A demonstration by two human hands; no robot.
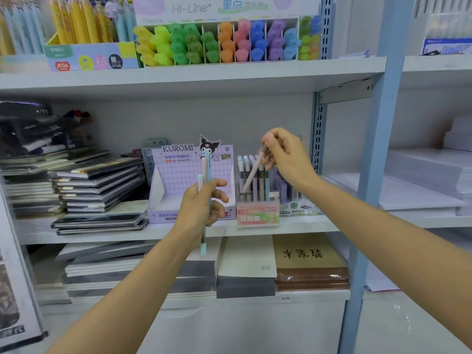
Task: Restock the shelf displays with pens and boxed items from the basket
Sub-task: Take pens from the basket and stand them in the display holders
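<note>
My left hand [201, 203] grips a small bunch of pastel pens [205, 175] upright, in front of the purple Kuromi display box [168, 190] on the middle shelf. My right hand [286, 154] pinches the top of a single pale pink pen [251, 175], which slants down into the Fruit Soda pen display box [258, 213]. That box holds several upright pastel pens [246, 162]. No basket is in view.
Stacked notebooks [97, 185] lie left of the Kuromi box. A Hi-Line highlighter display [217, 42] sits on the shelf above. Paper stacks [421, 180] fill the right bay beyond the blue upright [370, 175]. Books [309, 261] lie on the lower shelf.
</note>
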